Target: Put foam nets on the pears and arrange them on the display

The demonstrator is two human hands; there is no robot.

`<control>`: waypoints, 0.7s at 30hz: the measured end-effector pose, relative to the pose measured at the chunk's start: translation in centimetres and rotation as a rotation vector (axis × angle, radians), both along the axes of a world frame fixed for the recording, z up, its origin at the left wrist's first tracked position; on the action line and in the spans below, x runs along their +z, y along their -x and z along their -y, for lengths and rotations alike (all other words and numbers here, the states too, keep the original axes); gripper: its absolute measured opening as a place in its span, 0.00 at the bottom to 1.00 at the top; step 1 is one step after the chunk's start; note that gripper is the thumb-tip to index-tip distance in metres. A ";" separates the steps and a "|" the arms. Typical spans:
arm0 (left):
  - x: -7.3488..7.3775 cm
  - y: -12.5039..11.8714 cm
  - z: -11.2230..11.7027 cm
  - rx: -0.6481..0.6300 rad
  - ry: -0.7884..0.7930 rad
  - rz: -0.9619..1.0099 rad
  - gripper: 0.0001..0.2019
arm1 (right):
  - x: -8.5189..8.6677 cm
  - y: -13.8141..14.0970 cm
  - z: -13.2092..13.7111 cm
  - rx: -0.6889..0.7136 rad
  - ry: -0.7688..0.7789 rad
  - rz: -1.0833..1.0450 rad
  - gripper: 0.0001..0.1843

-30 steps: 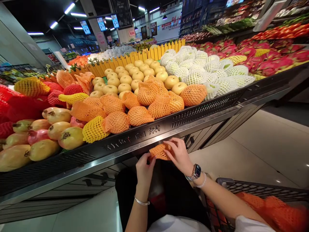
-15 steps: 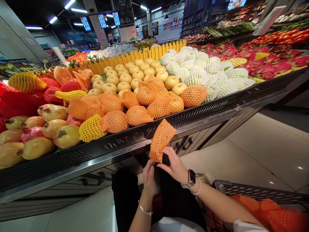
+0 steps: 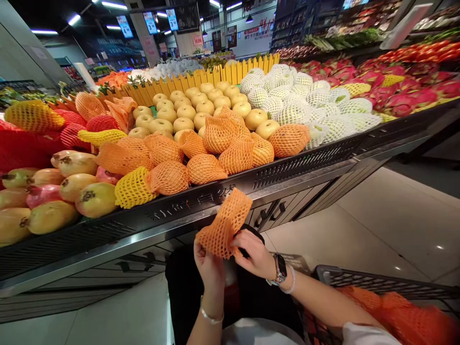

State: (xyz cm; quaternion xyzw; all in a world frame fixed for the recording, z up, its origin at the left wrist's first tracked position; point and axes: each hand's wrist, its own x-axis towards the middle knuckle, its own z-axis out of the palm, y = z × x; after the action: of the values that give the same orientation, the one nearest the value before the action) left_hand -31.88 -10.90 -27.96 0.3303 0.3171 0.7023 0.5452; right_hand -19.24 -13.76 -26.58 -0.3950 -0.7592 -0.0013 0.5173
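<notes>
An orange foam fruit net (image 3: pixel 227 218) is stretched between my two hands in front of the display, its lower end pulled wide and its upper end flat. My left hand (image 3: pixel 209 261) grips the lower left edge of the net. Wearing a watch on its wrist, my right hand (image 3: pixel 253 251) pinches the lower right edge. No fruit shows through the mesh. Just beyond, pears in orange nets (image 3: pixel 206 168) line the front of the black display tray (image 3: pixel 201 195), with bare yellow pears (image 3: pixel 187 111) behind them.
Pomegranates (image 3: pixel 95 199) and a yellow-netted fruit (image 3: pixel 133 188) lie to the left. White-netted fruit (image 3: pixel 293 111) and dragon fruit (image 3: pixel 406 103) are on the right. A cart (image 3: pixel 328 272) holding orange nets (image 3: pixel 398 316) stands at my lower right. A metal rail (image 3: pixel 179 221) edges the counter.
My left hand has come up and taken hold of the net's lower edge. The net's mouth has spread wider, and both hands have shifted slightly left.
</notes>
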 end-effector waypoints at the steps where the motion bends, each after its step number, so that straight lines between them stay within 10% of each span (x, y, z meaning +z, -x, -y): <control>1: -0.5 -0.5 0.2 0.046 -0.015 -0.036 0.15 | -0.1 0.2 0.1 0.022 -0.035 0.008 0.06; 8: -4.3 -2.5 1.2 -0.052 0.101 -0.022 0.32 | -0.2 0.8 0.2 0.038 -0.065 0.061 0.09; 14: -4.9 -1.8 0.7 -0.024 0.248 0.013 0.18 | -0.3 0.9 0.3 0.026 0.045 0.096 0.10; 21: -6.2 -0.5 -1.5 -0.114 0.247 -0.224 0.17 | 1.0 -2.8 0.5 -0.265 -0.202 -0.315 0.17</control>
State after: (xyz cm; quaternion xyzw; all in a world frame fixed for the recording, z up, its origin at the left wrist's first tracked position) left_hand -31.33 -9.37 -34.20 0.3545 0.4406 0.5846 0.5817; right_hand -16.39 -14.24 -25.58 -0.4328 -0.6066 -0.0833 0.6617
